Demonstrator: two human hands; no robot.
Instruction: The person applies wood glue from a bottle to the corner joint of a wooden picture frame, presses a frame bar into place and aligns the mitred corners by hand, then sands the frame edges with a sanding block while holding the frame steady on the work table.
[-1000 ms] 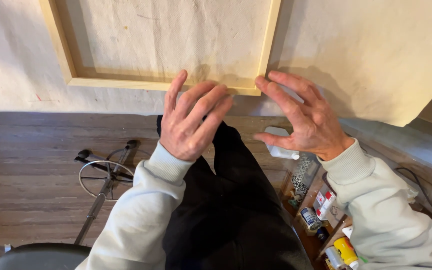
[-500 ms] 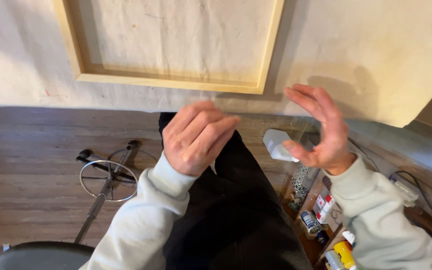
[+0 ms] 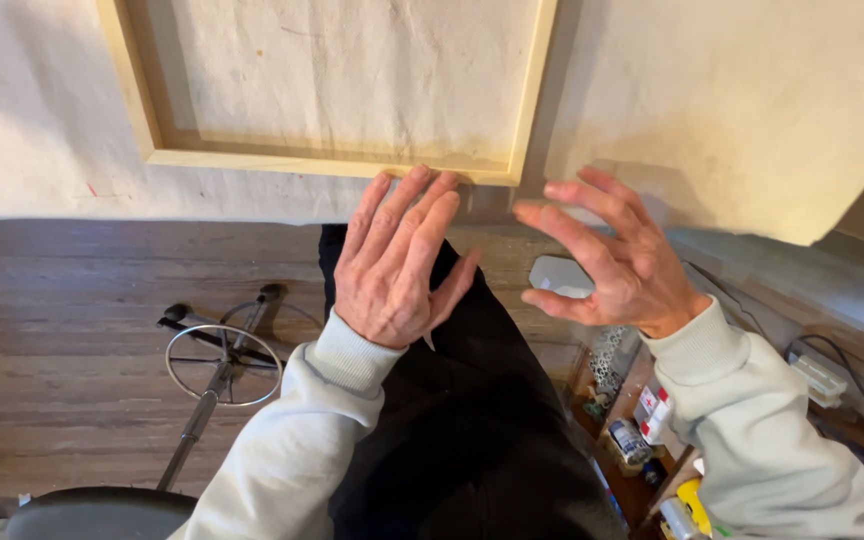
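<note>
Both hands hover bare and empty: left hand (image 3: 392, 265) flat, fingers together, right hand (image 3: 612, 262) splayed wide and loosely curled. At twelve o'clock lies the pale wooden frame (image 3: 337, 162), square-edged, on creased cream canvas (image 3: 732, 110); dark grained floorboards (image 3: 62, 300) sit at nine o'clock.

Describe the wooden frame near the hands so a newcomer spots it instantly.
Start at the big pale canvas sheet covering the top of the view. On it lies the wooden frame, just beyond the left hand. It is the only light-wood rectangle, open in the middle.
</note>
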